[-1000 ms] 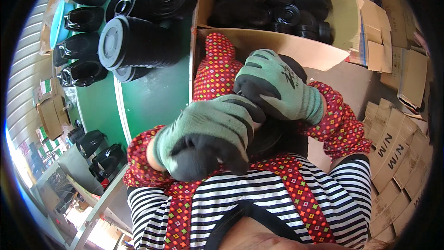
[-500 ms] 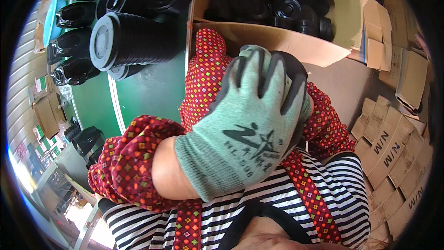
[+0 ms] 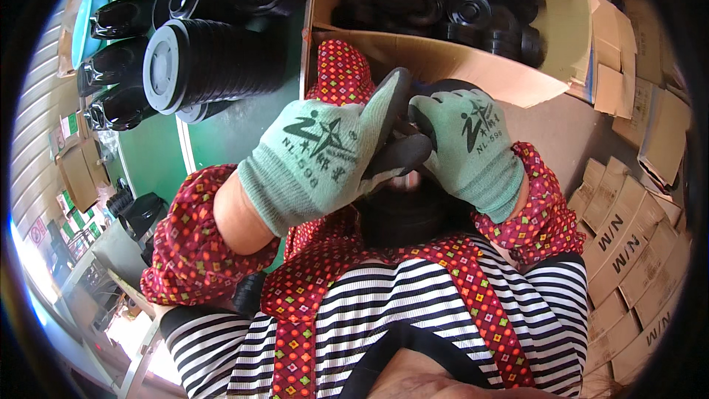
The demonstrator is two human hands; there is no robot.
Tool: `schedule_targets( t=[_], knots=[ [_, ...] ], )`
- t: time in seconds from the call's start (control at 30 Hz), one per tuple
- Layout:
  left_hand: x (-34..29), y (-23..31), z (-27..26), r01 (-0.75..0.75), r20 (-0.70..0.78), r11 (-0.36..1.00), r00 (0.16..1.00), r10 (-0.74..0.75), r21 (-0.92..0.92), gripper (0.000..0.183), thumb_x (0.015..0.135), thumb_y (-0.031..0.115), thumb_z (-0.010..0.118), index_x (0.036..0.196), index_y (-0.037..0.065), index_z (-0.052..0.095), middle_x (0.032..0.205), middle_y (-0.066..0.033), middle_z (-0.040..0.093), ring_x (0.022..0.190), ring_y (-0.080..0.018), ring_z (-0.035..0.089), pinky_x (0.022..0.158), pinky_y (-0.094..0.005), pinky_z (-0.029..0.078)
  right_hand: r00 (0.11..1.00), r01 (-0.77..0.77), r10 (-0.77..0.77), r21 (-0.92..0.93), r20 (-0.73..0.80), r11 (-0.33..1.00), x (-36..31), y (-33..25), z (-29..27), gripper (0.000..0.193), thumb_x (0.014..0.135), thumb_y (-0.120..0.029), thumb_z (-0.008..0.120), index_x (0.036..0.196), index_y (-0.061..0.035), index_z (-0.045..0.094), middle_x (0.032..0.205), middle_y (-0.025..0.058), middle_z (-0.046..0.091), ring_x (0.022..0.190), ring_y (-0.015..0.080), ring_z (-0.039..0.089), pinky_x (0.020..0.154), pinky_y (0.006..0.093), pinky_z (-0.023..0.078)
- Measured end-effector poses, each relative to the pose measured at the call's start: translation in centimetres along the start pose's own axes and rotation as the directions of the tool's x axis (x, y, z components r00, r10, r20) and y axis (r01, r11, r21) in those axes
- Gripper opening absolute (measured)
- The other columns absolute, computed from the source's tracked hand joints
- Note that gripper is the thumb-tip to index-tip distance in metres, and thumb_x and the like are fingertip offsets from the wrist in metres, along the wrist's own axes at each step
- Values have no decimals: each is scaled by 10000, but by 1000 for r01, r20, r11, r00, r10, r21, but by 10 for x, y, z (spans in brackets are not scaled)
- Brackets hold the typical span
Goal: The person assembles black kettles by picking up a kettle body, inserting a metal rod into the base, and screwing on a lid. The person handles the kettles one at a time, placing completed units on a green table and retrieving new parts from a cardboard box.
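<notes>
Both my hands wear pale green knit gloves with dark coated palms and meet over my lap. My left hand [image 3: 325,149] has its thumb and forefinger spread apart, pointing at the other hand; its remaining fingers are hidden. My right hand [image 3: 469,149] is curled, its fingertips bent in towards the left thumb. A dark rounded edge shows just beyond the right knuckles, but what those fingers grip cannot be made out. Under the hands a black round plastic piece [image 3: 405,218] rests in my lap against the red patterned apron, partly covered by the gloves.
Ahead stands an open cardboard box [image 3: 443,59] holding several black round plastic parts [image 3: 468,9]. On the green table to the left lie a stack of black ribbed discs [image 3: 214,63] and shiny black parts [image 3: 122,18]. Flattened cartons [image 3: 628,244] are piled at the right.
The hands were overlapped, the left covering the right. They have drawn apart sideways, the left hand moving left, and the black piece in my lap now shows.
</notes>
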State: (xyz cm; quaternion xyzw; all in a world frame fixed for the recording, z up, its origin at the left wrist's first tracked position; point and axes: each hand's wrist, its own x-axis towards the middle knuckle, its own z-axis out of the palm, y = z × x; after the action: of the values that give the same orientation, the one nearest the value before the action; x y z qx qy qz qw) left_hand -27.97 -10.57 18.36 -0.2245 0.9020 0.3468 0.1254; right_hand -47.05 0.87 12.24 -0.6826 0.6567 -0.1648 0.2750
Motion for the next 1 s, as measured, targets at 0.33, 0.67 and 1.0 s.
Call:
schedule_targets(
  t=[0.33, 0.67, 1.0],
  knots=[
    [-47, -14, 15, 5, -530, 980, 841, -112, -199, 435, 1038, 78, 663, 1467, 21, 619, 1053, -172, 798, 833, -154, 740, 731, -328, 569, 824, 256, -172, 85, -540, 963, -44, 4, -12, 587, 883, -117, 710, 1450, -15, 599, 1460, 219, 563, 1421, 439, 480, 1218, 512, 346],
    [-189, -159, 220, 553, -809, 829, 451, -378, -79, 402, 1001, 207, 691, 1399, 167, 651, 1061, -108, 762, 927, -337, 737, 793, -420, 595, 892, 360, -186, 401, -412, 842, -74, -9, 36, 515, 784, -273, 898, 1183, -3, 717, 1245, 186, 650, 1184, 380, 635, 1075, 451, 488],
    [-209, -61, 166, -98, -811, 931, 528, -252, -353, 1118, 682, 340, 981, 1591, 31, 408, 1642, -269, 347, 1505, -430, 396, 1217, -495, 372, 864, 302, 202, 796, -461, 524, -24, -47, 35, 559, 1092, -475, 542, 1432, -38, 613, 1326, 133, 683, 1214, 274, 653, 1116, 438, 495]
  ],
)
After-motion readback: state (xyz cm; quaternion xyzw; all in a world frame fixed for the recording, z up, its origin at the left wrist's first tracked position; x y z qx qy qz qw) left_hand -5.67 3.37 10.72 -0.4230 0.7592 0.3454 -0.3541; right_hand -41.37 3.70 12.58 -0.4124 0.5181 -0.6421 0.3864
